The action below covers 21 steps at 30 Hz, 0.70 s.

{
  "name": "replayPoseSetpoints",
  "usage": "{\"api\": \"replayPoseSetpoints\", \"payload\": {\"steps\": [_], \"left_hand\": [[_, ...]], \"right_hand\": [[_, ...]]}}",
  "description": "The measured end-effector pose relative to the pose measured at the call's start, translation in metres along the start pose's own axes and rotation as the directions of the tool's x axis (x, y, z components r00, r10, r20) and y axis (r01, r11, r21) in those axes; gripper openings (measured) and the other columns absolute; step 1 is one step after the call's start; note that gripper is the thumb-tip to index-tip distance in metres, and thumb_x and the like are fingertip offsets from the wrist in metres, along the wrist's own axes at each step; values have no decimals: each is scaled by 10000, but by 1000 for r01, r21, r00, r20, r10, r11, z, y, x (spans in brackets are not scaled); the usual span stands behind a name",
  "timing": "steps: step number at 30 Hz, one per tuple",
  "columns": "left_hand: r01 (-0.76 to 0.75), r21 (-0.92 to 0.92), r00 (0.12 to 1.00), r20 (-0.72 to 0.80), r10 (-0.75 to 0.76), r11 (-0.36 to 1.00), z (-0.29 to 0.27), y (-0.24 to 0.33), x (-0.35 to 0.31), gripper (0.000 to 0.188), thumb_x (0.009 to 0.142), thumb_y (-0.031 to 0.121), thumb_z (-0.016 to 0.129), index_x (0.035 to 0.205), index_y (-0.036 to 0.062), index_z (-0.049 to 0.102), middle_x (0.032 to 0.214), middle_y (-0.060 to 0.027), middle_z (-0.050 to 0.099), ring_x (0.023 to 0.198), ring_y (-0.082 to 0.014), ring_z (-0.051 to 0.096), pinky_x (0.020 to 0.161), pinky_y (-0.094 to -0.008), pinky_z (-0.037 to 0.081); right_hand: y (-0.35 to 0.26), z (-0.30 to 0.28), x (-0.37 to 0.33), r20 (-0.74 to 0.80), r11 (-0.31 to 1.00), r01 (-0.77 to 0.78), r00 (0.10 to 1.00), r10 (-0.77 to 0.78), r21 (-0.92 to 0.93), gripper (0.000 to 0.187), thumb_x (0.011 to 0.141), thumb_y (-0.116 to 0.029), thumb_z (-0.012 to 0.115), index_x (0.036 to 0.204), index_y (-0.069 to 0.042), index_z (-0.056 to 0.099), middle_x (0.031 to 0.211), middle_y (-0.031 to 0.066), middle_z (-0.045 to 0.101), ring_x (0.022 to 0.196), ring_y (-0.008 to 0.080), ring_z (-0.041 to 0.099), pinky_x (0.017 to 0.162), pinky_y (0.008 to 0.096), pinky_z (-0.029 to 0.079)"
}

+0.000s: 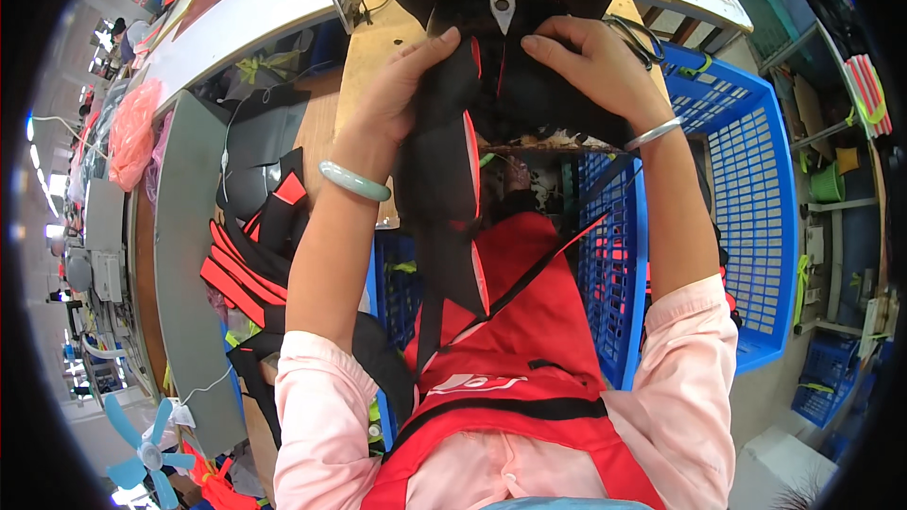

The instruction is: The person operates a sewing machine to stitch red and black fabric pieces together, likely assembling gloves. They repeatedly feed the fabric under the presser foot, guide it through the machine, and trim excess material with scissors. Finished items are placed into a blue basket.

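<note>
Gripping blk fabric [436, 165] w/ L hand [389, 90] & R hand [600, 66], apart, flanking metal tip [503, 11].

Head-worn fisheye — facing down, near both hands [391, 87]

A white print [475, 383] stands on the red apron [534, 269] that the person wears, foreshortened by the steep view; its wording cannot be read with certainty.
</note>
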<state>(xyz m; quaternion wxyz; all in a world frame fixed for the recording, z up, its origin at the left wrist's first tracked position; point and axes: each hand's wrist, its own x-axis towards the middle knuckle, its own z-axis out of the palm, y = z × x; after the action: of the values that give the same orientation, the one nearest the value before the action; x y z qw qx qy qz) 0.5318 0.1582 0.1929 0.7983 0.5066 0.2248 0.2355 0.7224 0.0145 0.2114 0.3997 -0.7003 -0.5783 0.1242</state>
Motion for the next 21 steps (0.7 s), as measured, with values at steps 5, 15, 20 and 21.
{"api": "replayPoseSetpoints", "payload": {"steps": [5,15,20,21], "left_hand": [[8,-43,1000,-8,-8,999,6,9,6,211,873,179,711,1024,63,619,885,-35,696,677,-117,671,534,-251,541],[-18,-256,932,346,109,967,-24,-5,-24,449,1002,406,484,654,124,453,596,20,370,528,-108,371,498,-266,307],[-130,-426,920,285,270,895,44,-32,-85,576,1043,464,320,587,118,393,524,-7,326,522,-139,303,543,-274,307],[-86,-449,950,231,209,889,55,-29,-95,573,1044,468,312,596,121,394,519,-7,331,523,-134,308,560,-273,320]], "right_hand": [[6,-2,10,9,999,-18,1000,18,32,422,873,-433,621,991,-37,707,836,145,688,791,263,670,742,347,504],[-19,-26,-46,55,990,-27,998,19,139,461,943,-412,571,944,43,648,734,80,625,710,136,576,668,307,466],[-77,18,-110,-122,858,55,992,9,511,287,989,-234,524,959,17,659,816,76,633,779,142,593,687,266,468],[-80,25,-114,-189,893,183,976,-113,411,232,965,-193,550,996,10,657,884,100,626,797,182,611,696,276,483]]}}
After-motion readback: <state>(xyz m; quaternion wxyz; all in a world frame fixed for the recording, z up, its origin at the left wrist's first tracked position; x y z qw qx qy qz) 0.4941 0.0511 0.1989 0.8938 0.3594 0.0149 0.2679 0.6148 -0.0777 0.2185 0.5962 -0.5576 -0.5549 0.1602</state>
